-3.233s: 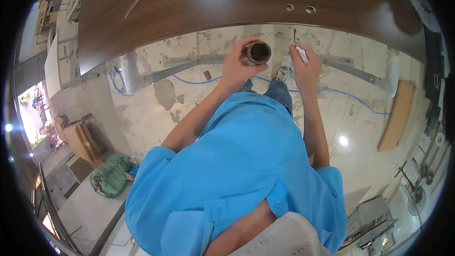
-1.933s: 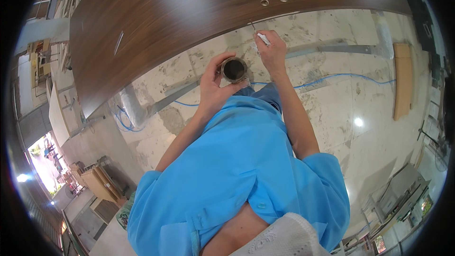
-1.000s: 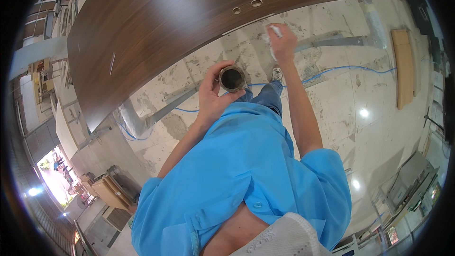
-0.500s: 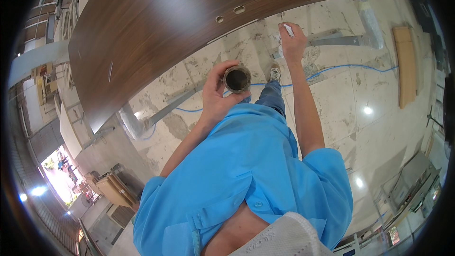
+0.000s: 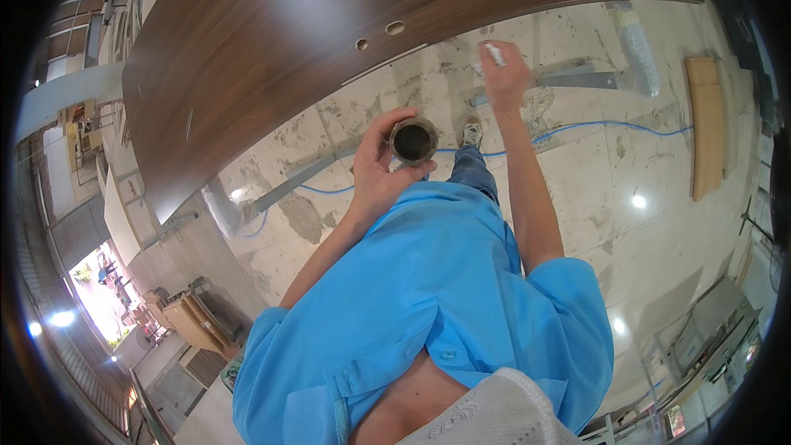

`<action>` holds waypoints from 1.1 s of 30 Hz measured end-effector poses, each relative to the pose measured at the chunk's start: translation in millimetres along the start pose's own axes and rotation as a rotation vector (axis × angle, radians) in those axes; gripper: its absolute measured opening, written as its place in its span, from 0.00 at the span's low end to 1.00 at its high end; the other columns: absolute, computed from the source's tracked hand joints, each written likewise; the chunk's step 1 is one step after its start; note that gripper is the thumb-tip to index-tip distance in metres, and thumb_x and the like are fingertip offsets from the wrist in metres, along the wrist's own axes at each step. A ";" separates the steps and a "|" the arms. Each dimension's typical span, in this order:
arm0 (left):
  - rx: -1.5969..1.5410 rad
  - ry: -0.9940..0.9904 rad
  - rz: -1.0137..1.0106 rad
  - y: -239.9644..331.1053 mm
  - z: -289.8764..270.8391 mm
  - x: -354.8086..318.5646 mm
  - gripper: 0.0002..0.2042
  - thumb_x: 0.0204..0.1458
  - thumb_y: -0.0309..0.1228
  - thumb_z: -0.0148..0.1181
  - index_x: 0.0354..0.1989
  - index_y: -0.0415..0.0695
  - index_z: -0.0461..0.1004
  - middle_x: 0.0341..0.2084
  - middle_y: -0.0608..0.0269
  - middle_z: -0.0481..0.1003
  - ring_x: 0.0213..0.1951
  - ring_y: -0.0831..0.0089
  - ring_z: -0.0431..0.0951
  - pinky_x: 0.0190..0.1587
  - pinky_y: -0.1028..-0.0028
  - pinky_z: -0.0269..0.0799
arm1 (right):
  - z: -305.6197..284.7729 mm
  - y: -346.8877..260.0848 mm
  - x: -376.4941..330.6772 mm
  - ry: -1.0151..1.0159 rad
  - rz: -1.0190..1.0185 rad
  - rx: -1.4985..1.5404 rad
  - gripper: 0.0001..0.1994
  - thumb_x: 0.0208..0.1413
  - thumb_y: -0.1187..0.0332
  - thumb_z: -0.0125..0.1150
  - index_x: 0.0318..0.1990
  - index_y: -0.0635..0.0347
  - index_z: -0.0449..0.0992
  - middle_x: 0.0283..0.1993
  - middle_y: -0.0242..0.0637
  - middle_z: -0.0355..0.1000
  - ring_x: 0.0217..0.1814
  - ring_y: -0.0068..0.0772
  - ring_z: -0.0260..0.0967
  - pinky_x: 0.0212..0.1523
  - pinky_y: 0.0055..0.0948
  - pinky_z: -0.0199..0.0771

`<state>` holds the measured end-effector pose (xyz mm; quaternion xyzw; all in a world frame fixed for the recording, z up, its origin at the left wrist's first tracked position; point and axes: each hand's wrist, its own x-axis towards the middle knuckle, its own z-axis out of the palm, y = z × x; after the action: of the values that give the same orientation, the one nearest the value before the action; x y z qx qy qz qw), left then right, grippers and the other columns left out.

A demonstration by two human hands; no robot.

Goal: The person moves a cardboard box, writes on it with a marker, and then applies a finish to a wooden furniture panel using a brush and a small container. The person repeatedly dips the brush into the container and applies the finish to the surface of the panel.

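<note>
My left hand [image 5: 375, 177] is wrapped round the side of a round, open-topped can [image 5: 414, 142] with a stained rim. It is held upright in front of my waist, and its inside looks dark; what is in it cannot be made out. Further forward and to the right, my right hand [image 5: 507, 86] is closed on a small crumpled white cloth or tissue [image 5: 494, 53], slightly blurred. Ahead of both hands lies a large dark brown wood-grain panel [image 5: 272, 49], with a round hole and an oval hole near its close edge. Neither hand touches the panel.
A blue hose [image 5: 593, 123] runs across the stained tile floor, past my shoe [image 5: 472, 133]. Grey metal support legs [image 5: 305, 173] stand below the panel, one end in clear wrap. Cardboard [image 5: 704, 128] lies at right; stacked boards [image 5: 198, 325] stand at lower left.
The panel and its holes have shifted a little left and down in view. My right hand has moved slightly left with the white cloth. My left hand keeps the can in nearly the same place.
</note>
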<state>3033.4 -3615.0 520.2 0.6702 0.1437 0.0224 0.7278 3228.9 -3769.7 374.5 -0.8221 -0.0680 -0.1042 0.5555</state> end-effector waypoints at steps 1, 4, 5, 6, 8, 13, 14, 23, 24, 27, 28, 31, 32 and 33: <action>-0.002 0.003 0.004 0.0 3.0 1.2 0.38 0.40 0.12 0.74 0.64 0.42 0.68 0.61 0.63 0.69 0.62 0.71 0.71 0.67 0.68 0.68 | 2.6 -1.3 -4.5 -0.060 -0.044 0.003 0.07 0.56 0.66 0.70 0.40 0.56 0.83 0.40 0.42 0.79 0.41 0.49 0.78 0.41 0.39 0.77; -0.012 0.007 0.020 -1.0 12.9 5.5 0.39 0.39 0.12 0.73 0.65 0.43 0.69 0.64 0.61 0.70 0.63 0.70 0.71 0.67 0.67 0.68 | 20.0 -7.4 -21.7 -0.239 -0.075 0.040 0.07 0.57 0.67 0.70 0.41 0.58 0.83 0.39 0.42 0.79 0.39 0.43 0.79 0.40 0.35 0.77; -0.018 0.000 0.022 -1.1 15.9 6.8 0.39 0.39 0.12 0.74 0.65 0.43 0.69 0.64 0.61 0.70 0.63 0.70 0.71 0.67 0.67 0.68 | 25.8 -9.4 -26.6 -0.290 -0.088 0.080 0.07 0.58 0.68 0.70 0.41 0.59 0.83 0.38 0.41 0.79 0.38 0.40 0.80 0.39 0.33 0.77; -0.023 -0.009 0.023 -0.6 17.5 7.5 0.39 0.39 0.12 0.74 0.65 0.43 0.69 0.64 0.61 0.70 0.63 0.70 0.71 0.67 0.67 0.68 | 30.3 -11.2 -31.0 -0.304 -0.075 0.067 0.07 0.58 0.68 0.69 0.41 0.59 0.83 0.38 0.41 0.79 0.38 0.40 0.80 0.39 0.33 0.77; -0.032 -0.006 0.035 -0.3 20.5 7.3 0.39 0.40 0.13 0.74 0.65 0.43 0.68 0.64 0.61 0.69 0.63 0.71 0.71 0.67 0.67 0.68 | 37.8 -15.1 -36.9 -0.250 -0.104 0.088 0.07 0.58 0.68 0.69 0.41 0.59 0.83 0.37 0.41 0.79 0.38 0.40 0.80 0.38 0.34 0.77; -0.020 0.009 0.027 -1.2 20.9 3.8 0.39 0.40 0.13 0.75 0.65 0.43 0.68 0.64 0.62 0.69 0.63 0.71 0.71 0.66 0.68 0.69 | 26.9 -14.4 -21.6 -0.166 -0.013 -0.036 0.07 0.58 0.68 0.69 0.41 0.59 0.83 0.37 0.42 0.79 0.39 0.40 0.79 0.41 0.33 0.76; -0.019 0.013 0.025 -1.3 20.2 3.2 0.39 0.40 0.13 0.75 0.65 0.42 0.68 0.64 0.62 0.69 0.63 0.71 0.71 0.66 0.68 0.69 | 20.7 -12.1 -15.6 -0.163 0.045 -0.124 0.07 0.58 0.68 0.69 0.41 0.59 0.83 0.37 0.42 0.79 0.39 0.40 0.79 0.41 0.33 0.76; -0.025 0.016 0.014 1.3 23.4 7.1 0.39 0.40 0.13 0.73 0.66 0.42 0.68 0.63 0.61 0.69 0.63 0.71 0.71 0.66 0.68 0.68 | 20.2 -2.2 -19.5 -0.353 -0.018 0.132 0.08 0.58 0.63 0.69 0.40 0.57 0.84 0.40 0.41 0.80 0.42 0.48 0.79 0.43 0.40 0.77; -0.015 0.011 0.028 1.2 24.3 8.5 0.39 0.40 0.13 0.73 0.66 0.42 0.68 0.63 0.61 0.69 0.63 0.71 0.71 0.66 0.68 0.68 | 19.2 0.3 -16.8 -0.226 -0.015 0.040 0.08 0.57 0.65 0.70 0.41 0.57 0.84 0.40 0.40 0.80 0.41 0.45 0.79 0.43 0.36 0.76; -0.006 0.010 0.041 0.6 27.4 9.7 0.39 0.40 0.13 0.74 0.65 0.42 0.68 0.63 0.61 0.70 0.63 0.70 0.71 0.67 0.68 0.67 | -0.5 15.5 8.1 -0.007 -0.021 -0.078 0.08 0.56 0.67 0.71 0.42 0.57 0.84 0.40 0.39 0.81 0.39 0.39 0.79 0.42 0.30 0.76; -0.021 0.011 0.043 0.4 29.2 9.1 0.39 0.40 0.14 0.74 0.65 0.41 0.68 0.63 0.61 0.70 0.63 0.70 0.71 0.67 0.68 0.67 | -11.9 22.0 18.0 0.034 0.030 -0.056 0.08 0.56 0.67 0.71 0.42 0.57 0.84 0.40 0.39 0.81 0.39 0.39 0.79 0.42 0.31 0.77; -0.043 0.010 0.065 -0.4 34.8 11.2 0.39 0.40 0.15 0.75 0.65 0.41 0.68 0.64 0.61 0.69 0.63 0.70 0.71 0.67 0.67 0.66 | -21.0 29.2 25.2 0.037 0.070 0.014 0.09 0.56 0.66 0.71 0.41 0.57 0.84 0.40 0.40 0.81 0.40 0.45 0.79 0.42 0.36 0.77; -0.039 0.009 0.064 0.1 37.3 11.2 0.39 0.40 0.15 0.75 0.65 0.41 0.68 0.64 0.61 0.69 0.63 0.70 0.71 0.67 0.67 0.66 | -19.2 29.1 22.7 0.028 0.064 0.040 0.09 0.56 0.65 0.71 0.41 0.57 0.83 0.41 0.41 0.80 0.41 0.47 0.79 0.42 0.38 0.77; -0.036 0.003 0.065 1.0 39.8 11.7 0.39 0.40 0.15 0.75 0.65 0.41 0.68 0.64 0.61 0.69 0.63 0.70 0.71 0.67 0.68 0.66 | -14.5 27.6 18.0 -0.045 0.018 0.037 0.09 0.56 0.65 0.71 0.41 0.58 0.83 0.41 0.41 0.80 0.41 0.47 0.79 0.42 0.38 0.77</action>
<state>3054.3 -3650.8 521.5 0.6611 0.1226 0.0496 0.7386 3251.2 -3793.5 359.4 -0.8145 -0.0751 -0.0793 0.5699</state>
